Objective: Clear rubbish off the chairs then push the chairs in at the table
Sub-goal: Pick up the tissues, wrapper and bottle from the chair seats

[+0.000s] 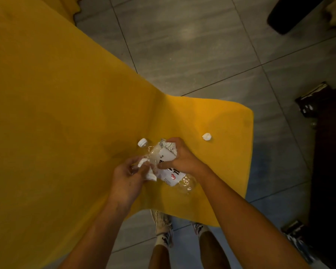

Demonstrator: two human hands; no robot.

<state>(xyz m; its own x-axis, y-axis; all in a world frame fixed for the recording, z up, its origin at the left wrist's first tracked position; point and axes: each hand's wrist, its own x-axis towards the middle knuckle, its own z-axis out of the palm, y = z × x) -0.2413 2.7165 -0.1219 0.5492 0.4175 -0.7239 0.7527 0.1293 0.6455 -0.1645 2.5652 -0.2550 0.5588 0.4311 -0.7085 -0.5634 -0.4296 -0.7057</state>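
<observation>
While the person stands at the front edge of the seat, shoes (164, 228) on the grey tile floor (202, 55), both forearms reach down over the yellow chair (225, 167).

Left hand (127, 179): fingers curled, pinching a crumpled white tissue (148, 172) up against the bottle's side.

Right hand (180, 158): wrapped round the labelled middle of a crushed clear plastic bottle (170, 174), fingers over the top.

The bottle lies slantwise low on the seat, white cap (142, 142) pointing away toward the backrest. Cannot tell whether it rests on the fabric or is just lifted.

Judgement: the rubbish is being gathered into one bundle, tissue tucked to the bottle so both leave in one carry.

Just beyond the right hand and apart from it, a small wad of white paper (207, 136) sits alone on the seat, not yet collected. Clearing looks partway done; pushing in is not begun.

Further right is a dark mass (330, 171) with a dark wrapper (310, 98) at its edge. Possibly the table, but too dim to say.
</observation>
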